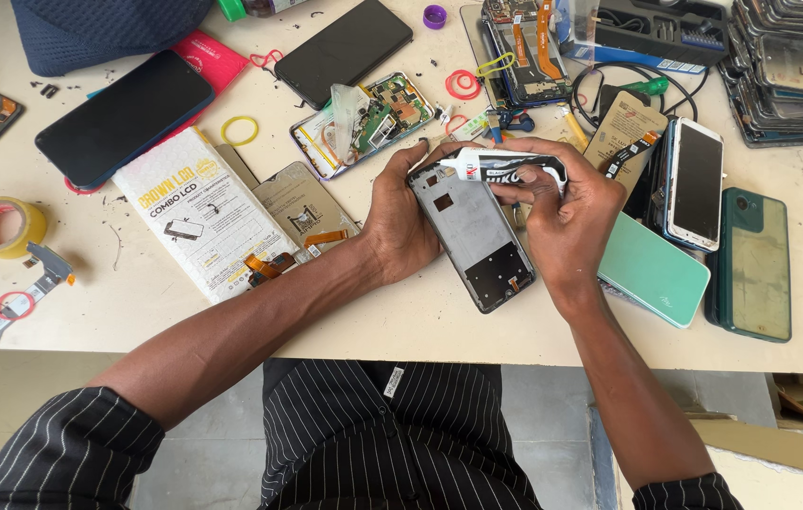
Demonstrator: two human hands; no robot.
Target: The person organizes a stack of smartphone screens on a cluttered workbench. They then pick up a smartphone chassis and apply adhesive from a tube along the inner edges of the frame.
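My left hand [401, 222] grips the grey, screenless phone frame [473, 234] by its left edge, tilted just above the pale table [420, 321]. My right hand [562, 212] pinches the small black-and-white glue tube [505, 166], its nozzle at the frame's top corner. I judge I'm laying adhesive along the rim; next calls for a steady, thin squeeze. I count one frame, one tube, two red rubber bands [463, 85], one yellow tape roll [0, 227].
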